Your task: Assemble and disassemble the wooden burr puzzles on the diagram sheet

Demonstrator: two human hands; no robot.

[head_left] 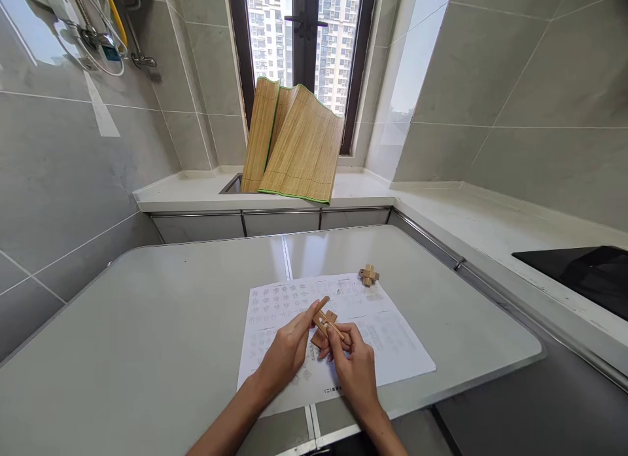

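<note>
Between my two hands are several notched wooden puzzle pieces, partly fitted together and held just above a printed sheet. My left hand grips them from the left, its fingertips pressed along one tilted piece. From the right, my right hand pinches a slim wooden piece against the rest, its fingers curled underneath. How the pieces lock is hidden by my fingers. The white instruction sheet carries rows of small diagrams and lies on the table. At its far right corner sits an assembled wooden burr puzzle.
The pale folding table has a seam down its middle. Behind it runs a white counter with a folded bamboo mat leaning against the window. A black bag-like item lies on the right-hand ledge.
</note>
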